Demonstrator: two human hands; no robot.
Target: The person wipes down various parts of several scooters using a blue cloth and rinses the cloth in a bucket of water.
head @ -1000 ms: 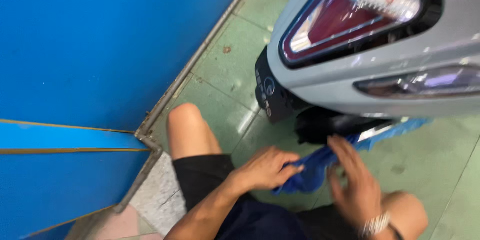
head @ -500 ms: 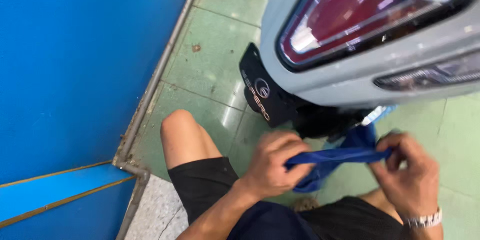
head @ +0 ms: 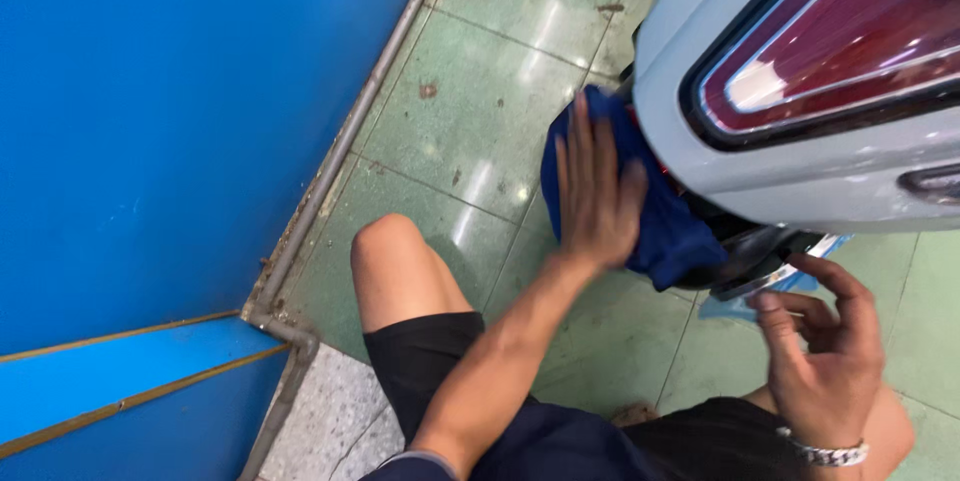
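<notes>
My left hand (head: 598, 191) lies flat, fingers spread, on a dark blue cloth (head: 655, 211) and presses it against the black lower rear of a light grey scooter (head: 800, 171). The cloth hides the part beneath the tail. Above it sits the scooter's dark red tail light (head: 830, 51). My right hand (head: 825, 361) hovers lower right with fingers loosely curled and holds nothing; a metal bracelet circles its wrist. A light blue cloth (head: 790, 286) lies on the floor just past that hand's fingertips.
I crouch with my bare left knee (head: 385, 251) over green floor tiles (head: 470, 121). A blue wall (head: 170, 111) with a metal floor rail (head: 340, 156) runs along the left. A speckled grey step (head: 335, 421) is below it.
Both hands held the dark blue cloth stretched between them; now the right hand has let go and the left hand has carried the cloth up against the scooter's rear.
</notes>
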